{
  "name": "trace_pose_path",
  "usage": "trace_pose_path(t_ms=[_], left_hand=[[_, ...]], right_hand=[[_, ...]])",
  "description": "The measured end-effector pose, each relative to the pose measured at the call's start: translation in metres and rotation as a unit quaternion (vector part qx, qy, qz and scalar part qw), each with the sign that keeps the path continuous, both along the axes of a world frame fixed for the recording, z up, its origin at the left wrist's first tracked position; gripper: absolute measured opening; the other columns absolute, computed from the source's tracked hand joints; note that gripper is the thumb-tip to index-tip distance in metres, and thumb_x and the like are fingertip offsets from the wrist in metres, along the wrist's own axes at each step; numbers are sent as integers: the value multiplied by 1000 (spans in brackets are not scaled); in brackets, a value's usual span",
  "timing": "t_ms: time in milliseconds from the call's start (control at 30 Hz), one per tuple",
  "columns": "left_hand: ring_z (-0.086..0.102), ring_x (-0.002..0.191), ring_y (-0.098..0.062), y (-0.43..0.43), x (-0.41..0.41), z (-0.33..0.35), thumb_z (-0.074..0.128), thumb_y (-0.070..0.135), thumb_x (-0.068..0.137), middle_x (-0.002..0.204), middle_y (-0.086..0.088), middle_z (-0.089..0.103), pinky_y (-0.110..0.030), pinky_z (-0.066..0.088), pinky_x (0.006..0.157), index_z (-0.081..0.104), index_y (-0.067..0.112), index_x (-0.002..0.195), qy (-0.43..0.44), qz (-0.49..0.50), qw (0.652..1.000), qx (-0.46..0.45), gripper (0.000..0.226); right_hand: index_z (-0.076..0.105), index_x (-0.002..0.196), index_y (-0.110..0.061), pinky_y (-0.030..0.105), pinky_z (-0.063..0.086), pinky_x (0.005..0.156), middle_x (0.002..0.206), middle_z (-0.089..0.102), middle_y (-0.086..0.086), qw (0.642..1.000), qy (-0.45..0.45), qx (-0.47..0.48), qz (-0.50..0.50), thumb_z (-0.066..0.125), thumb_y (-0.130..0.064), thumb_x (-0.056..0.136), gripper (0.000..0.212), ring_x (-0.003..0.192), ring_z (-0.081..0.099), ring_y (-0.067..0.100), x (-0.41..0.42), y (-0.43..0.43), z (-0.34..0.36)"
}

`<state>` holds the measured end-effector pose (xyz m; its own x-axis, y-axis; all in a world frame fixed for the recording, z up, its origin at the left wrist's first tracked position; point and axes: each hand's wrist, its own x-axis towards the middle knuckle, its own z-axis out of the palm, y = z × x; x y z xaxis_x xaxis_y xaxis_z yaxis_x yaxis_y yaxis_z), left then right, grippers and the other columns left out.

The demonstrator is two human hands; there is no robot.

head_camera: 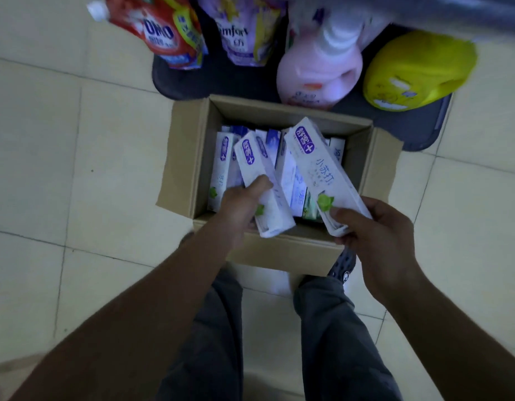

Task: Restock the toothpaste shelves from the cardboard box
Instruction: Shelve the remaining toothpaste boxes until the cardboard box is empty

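- Step in hand: pick-up. Both hands are at the cardboard box (279,253), which sits on the floor at 12 o'clock from the feet.
- L hand (244,204): fingers + thumb wrapped round the near end of a toothpaste carton (256,166); far end points to approx. 11 o'clock.
- R hand (375,227): grips the near end of a second carton (323,166), raised over the box's 5 o'clock corner.
- More cartons (221,169) lean inside; plenty left, so task looks early/mid.
- Toothpaste shelves not in view. Beyond the box at 12 o'clock is only a dark base (409,131) w/ a pink bottle (320,73) and a yellow bottle (418,70).
- Next, prob.: lift both clear of the rim and turn to the shelf. End-only grips, so firm up first.
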<state>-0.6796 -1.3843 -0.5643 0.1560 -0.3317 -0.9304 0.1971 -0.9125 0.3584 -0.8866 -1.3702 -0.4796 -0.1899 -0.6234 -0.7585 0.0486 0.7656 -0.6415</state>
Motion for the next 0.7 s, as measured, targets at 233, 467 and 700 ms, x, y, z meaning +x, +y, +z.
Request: trace_pose_path(t_ms=[233,467,700], left_hand=[[76,90,-19,9,11,184,70,37,70,107,-4,79,-28,58,65,68,22,118,142,54,986,-71,50],[76,93,-24,3,58,359,73,32,74,116,-11,76,-30,60,66,61,14,133,180,43,969,-166,63],[72,111,-32,-9,109,501,91,45,62,121,-11,75,-46,60,90,63,19,132,179,14,953,-243,79]], right_hand=[[74,95,-14,50,57,73,92,77,11,993,-1,-102,53,79,-16,65,30,88,72,35,55,-20,141],[69,95,-30,39,62,68,100,76,1,965,-18,-202,169,87,10,64,54,89,74,23,90,-38,317],[69,97,-3,40,63,65,88,78,14,957,-24,-261,124,82,21,60,46,79,75,32,118,-48,463]])
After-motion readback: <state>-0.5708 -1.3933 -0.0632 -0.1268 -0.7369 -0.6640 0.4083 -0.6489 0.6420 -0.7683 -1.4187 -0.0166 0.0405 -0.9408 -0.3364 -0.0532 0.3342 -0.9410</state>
